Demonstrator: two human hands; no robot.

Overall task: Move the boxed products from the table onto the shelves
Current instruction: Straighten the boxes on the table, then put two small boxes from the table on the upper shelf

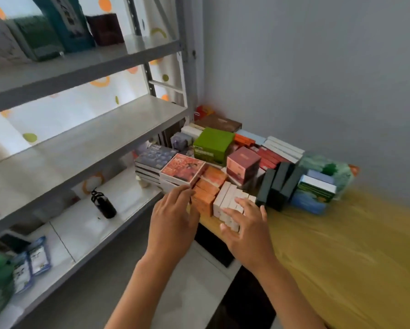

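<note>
Your left hand reaches open to the small orange cardboard boxes; your right hand lies open on the white boxes (yellow-covered table).

glossy cardboard boxes, yellow cloth table

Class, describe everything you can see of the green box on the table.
The green box is a squarish carton, apparently cardboard, with a plain bright green top and a darker printed front whose text is unreadable. It sits closed and upright, raised on other boxes mid-pile, behind the red patterned box and left of the pink box. Neither hand touches it.
</note>
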